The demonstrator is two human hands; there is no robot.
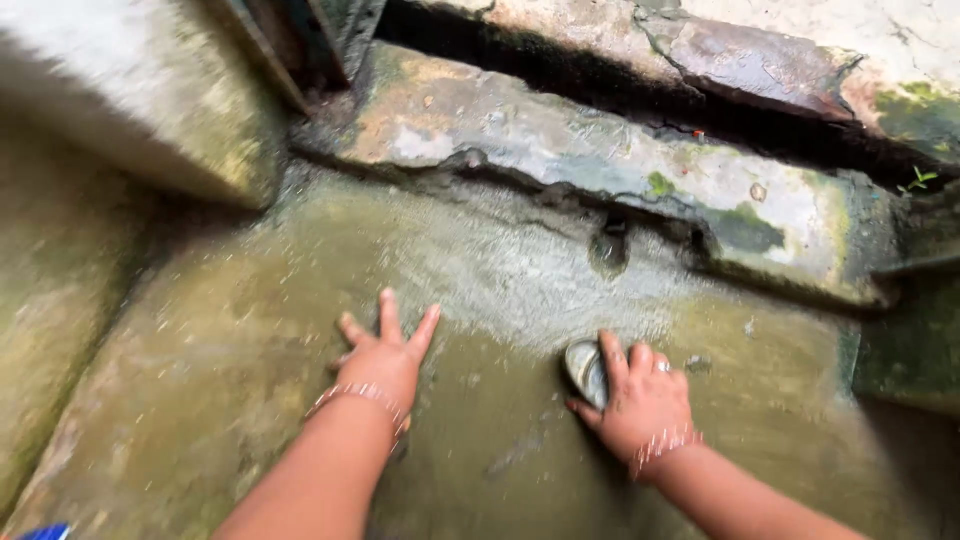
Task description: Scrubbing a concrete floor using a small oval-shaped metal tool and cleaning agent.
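My left hand (383, 352) lies flat on the wet concrete floor (250, 360) with its fingers spread, holding nothing. A thin bracelet circles that wrist. My right hand (640, 400) presses a small round grey scrubbing pad (584, 368) against the floor, fingers curled over its right side. That hand wears a ring and a beaded bracelet. A pale scoured patch (520, 270) spreads on the floor beyond both hands.
A cracked, mossy concrete step (600, 160) runs across the far side, with a small drain hole (610, 245) at its foot. A pale wall block (130, 90) stands at the left, a dark mossy edge (910, 340) at the right. Something blue (40, 532) shows bottom left.
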